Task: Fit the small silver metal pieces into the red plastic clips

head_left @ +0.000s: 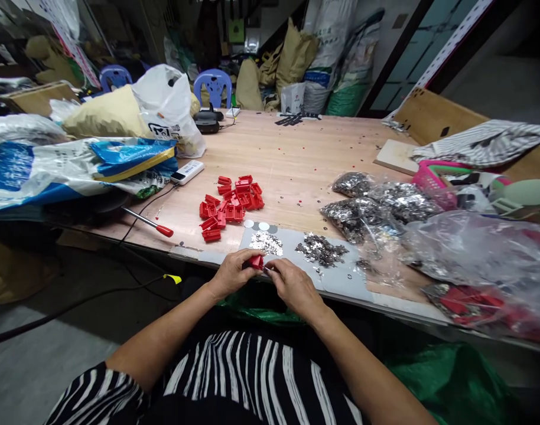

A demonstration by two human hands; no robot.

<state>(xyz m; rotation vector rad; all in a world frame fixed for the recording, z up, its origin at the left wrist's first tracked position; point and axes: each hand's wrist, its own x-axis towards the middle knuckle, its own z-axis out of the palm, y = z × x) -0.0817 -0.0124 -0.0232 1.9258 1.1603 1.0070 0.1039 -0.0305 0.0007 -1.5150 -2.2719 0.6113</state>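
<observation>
At the front edge of the table, my left hand [233, 274] is closed on a small red plastic housing [256, 261]. My right hand [293, 285] is pinched at the housing's right side, with a tiny shiny metal piece [266, 269] at its fingertips. Just beyond my hands lies a pile of bright, flat metal pieces [267, 242]. Right of it is a darker heap of small metal parts [321, 249]. Both rest on a grey sheet [356, 284]. Farther left, several red housings [231, 203] lie in a loose group.
A red-handled screwdriver [157, 227] points over the table's left front edge, near a white device [187, 173] with a cable. Bags of metal parts [363, 215] crowd the right, beside a pink basket [433, 184]. Large plastic sacks [79, 165] fill the left. A green bag [270, 310] hangs below my hands.
</observation>
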